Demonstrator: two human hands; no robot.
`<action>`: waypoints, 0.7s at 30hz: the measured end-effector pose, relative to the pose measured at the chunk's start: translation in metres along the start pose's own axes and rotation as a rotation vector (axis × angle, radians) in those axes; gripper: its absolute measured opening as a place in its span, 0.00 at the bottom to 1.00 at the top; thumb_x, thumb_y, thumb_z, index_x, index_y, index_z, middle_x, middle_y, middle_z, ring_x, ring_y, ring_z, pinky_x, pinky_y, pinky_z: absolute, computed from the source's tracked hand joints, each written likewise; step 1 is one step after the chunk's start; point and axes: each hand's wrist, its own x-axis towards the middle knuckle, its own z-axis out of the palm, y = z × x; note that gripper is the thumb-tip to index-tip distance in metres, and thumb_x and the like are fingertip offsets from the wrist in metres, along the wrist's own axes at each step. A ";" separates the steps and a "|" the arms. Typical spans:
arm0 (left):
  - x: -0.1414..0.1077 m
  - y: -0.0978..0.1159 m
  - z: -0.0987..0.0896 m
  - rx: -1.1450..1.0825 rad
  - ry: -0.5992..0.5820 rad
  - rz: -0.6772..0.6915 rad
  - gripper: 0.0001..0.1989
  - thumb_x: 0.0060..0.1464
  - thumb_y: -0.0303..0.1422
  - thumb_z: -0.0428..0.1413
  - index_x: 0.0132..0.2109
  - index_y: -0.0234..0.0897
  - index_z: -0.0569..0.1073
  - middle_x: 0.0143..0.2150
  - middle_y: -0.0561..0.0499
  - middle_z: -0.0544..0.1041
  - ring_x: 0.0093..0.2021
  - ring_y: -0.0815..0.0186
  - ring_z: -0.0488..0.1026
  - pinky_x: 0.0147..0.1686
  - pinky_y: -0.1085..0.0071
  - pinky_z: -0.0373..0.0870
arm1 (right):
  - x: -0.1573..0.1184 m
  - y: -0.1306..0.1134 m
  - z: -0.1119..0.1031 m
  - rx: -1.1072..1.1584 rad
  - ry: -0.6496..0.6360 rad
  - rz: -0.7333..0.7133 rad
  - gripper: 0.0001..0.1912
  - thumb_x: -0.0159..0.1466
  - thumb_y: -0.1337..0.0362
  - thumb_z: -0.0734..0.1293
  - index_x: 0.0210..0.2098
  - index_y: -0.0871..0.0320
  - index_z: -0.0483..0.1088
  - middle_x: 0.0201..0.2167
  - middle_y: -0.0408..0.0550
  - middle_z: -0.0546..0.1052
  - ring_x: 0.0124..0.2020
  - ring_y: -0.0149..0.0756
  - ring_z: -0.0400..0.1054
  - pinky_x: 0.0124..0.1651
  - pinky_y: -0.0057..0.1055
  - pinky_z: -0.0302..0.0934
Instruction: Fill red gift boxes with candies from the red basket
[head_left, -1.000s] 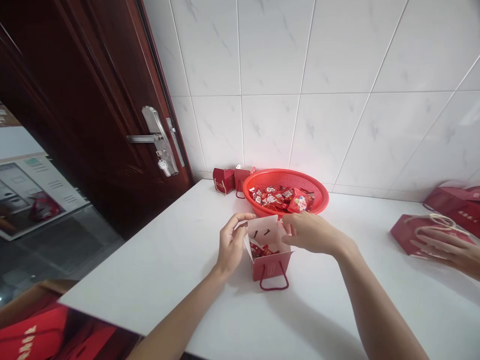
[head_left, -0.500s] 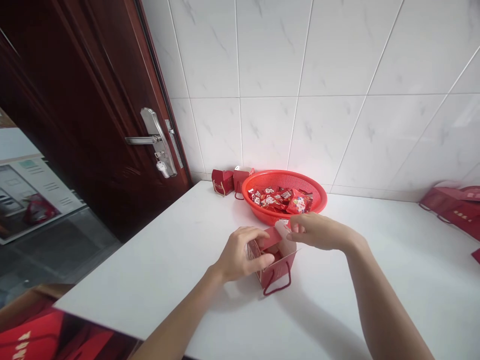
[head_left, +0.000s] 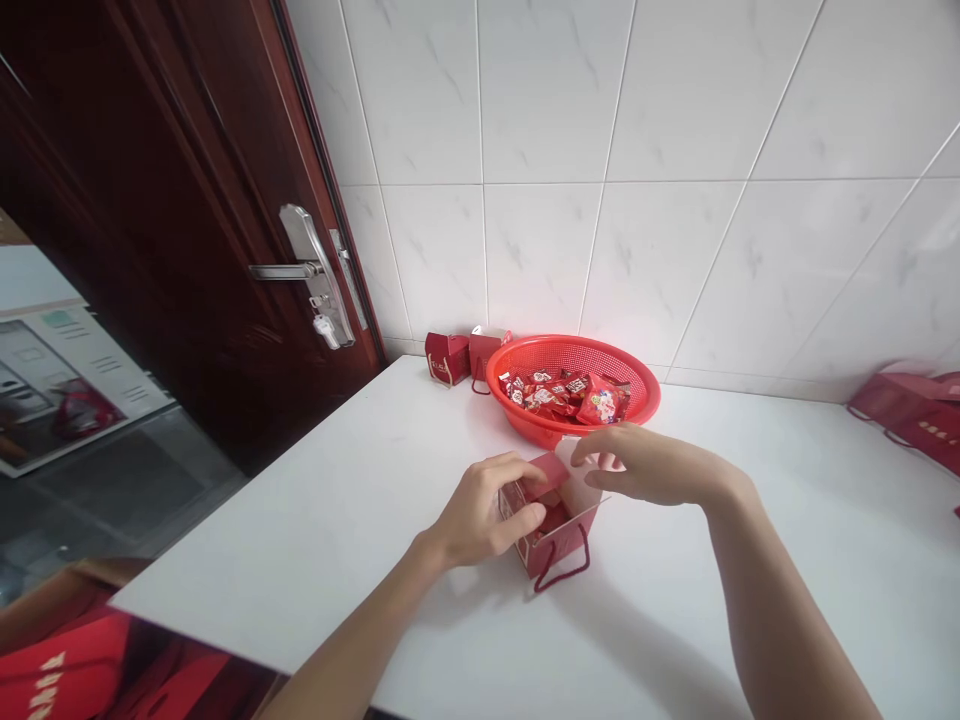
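Note:
A small red paper gift box [head_left: 559, 550] with a dark red cord handle stands on the white table, its top flaps raised. Something red shows inside it. My left hand [head_left: 487, 510] holds the box from the left, thumb over the near side and fingers on a raised flap. My right hand [head_left: 637, 462] is at the box's right flap, palm down, with fingers curved and apart; whether it touches the flap is hard to see. Just behind the box sits a red plastic basket [head_left: 536, 431] of red wrapped sweets [head_left: 551, 398].
Two small red boxes [head_left: 448, 358] stand by the wall left of the basket. More red boxes [head_left: 919, 410] are at the far right. Below the table's left edge is a carton [head_left: 90, 575] of red packaging. A dark door [head_left: 187, 200] with a metal handle stands at the left.
My right hand has shifted slightly at the right flap, its fingers spreading apart. My left hand keeps its hold on the box. The whole view has moved a little.

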 end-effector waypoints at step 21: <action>-0.001 0.000 0.007 -0.088 0.024 0.010 0.18 0.56 0.38 0.58 0.52 0.39 0.73 0.49 0.45 0.76 0.49 0.56 0.73 0.50 0.61 0.70 | 0.023 0.008 0.009 0.018 -0.042 0.203 0.13 0.56 0.62 0.70 0.40 0.55 0.67 0.42 0.51 0.73 0.36 0.40 0.68 0.27 0.29 0.59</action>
